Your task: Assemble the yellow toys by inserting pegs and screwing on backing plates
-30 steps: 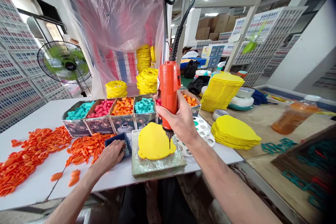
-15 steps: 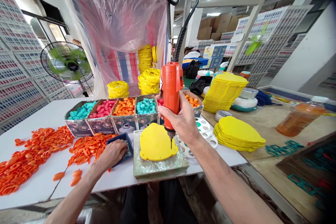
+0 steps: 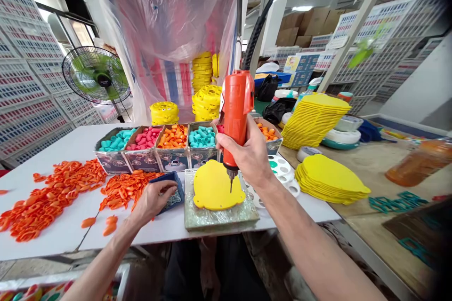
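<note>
My right hand [image 3: 254, 157] is wrapped round a red electric screwdriver [image 3: 237, 108], which hangs from a black cable. Its bit points down over a yellow plastic panel [image 3: 213, 186] with small holes along its edge. The panel lies flat on a plastic-wrapped block [image 3: 222, 221]; whether the bit touches it I cannot tell. On the left, my left hand [image 3: 153, 200] is at a small blue tray [image 3: 179, 193] of tiny metal screws. Its fingers are curled together at the tray, and anything between the fingertips is too small to make out.
Boxes [image 3: 173, 157] of teal, pink and orange plastic pieces line the back. Loose orange parts [image 3: 63, 193] are heaped at left. Yellow panels [image 3: 328, 176] are stacked at right, near a bottle [image 3: 420, 162]. White perforated plates [image 3: 282, 169] lie behind my right wrist. A fan [image 3: 100, 77] stands back left.
My left hand has drawn back a little within the tray, its fingers lifted and curled. The screwdriver stays over the panel in my right hand. The whole view has shifted slightly.
</note>
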### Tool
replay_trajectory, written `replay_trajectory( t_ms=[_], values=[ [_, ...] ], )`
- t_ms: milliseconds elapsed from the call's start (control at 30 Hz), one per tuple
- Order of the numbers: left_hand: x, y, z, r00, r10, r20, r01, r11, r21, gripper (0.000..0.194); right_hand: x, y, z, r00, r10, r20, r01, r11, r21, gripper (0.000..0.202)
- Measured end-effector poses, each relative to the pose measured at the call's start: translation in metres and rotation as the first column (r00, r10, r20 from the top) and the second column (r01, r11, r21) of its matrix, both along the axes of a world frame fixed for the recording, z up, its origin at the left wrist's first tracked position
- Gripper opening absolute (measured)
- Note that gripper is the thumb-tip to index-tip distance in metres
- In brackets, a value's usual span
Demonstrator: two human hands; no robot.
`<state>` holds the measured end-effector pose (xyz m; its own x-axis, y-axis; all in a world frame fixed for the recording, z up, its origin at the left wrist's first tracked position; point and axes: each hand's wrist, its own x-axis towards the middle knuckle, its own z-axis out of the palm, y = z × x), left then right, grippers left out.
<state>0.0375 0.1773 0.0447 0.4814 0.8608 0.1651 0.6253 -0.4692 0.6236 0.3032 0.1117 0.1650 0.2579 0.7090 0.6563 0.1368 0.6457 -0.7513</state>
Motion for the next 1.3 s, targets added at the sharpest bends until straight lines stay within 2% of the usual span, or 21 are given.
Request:
replay_trajectory(
  t_ms=[100,200,433,667,833,1000,1300],
  values=[
    [0.009,-0.016,0.004,0.989,-0.001,0.146,0.010,0.998,-0.061,0.032,-0.010,0.000,0.007,0.987,0.101,-0.124,-0.101,0.995,0.002,0.035],
    [0.023,-0.034,0.009,0.968,-0.017,0.249,0.043,0.994,-0.100,0.028,-0.023,0.000,0.013,0.973,0.122,-0.194,-0.119,0.993,0.028,0.033],
    [0.053,-0.064,0.031,0.935,-0.076,0.346,0.135,0.979,-0.150,0.016,-0.052,0.001,0.016,0.961,0.178,-0.212,-0.172,0.984,0.045,0.031],
    [0.057,-0.070,0.037,0.935,-0.087,0.345,0.158,0.971,-0.182,0.015,-0.060,0.001,0.008,0.942,0.239,-0.237,-0.239,0.971,0.028,0.031],
    [0.058,-0.070,0.036,0.942,-0.102,0.319,0.170,0.966,-0.196,0.015,-0.059,0.002,0.002,0.939,0.235,-0.252,-0.234,0.972,0.036,0.030],
    [0.060,-0.069,0.035,0.947,-0.115,0.301,0.177,0.966,-0.187,0.016,-0.058,0.001,0.001,0.957,0.201,-0.211,-0.210,0.977,-0.022,0.033],
    [0.064,-0.075,0.034,0.955,-0.093,0.281,0.144,0.976,-0.164,0.014,-0.056,0.000,0.000,0.950,0.217,-0.222,-0.227,0.974,-0.018,0.032]
  ],
)
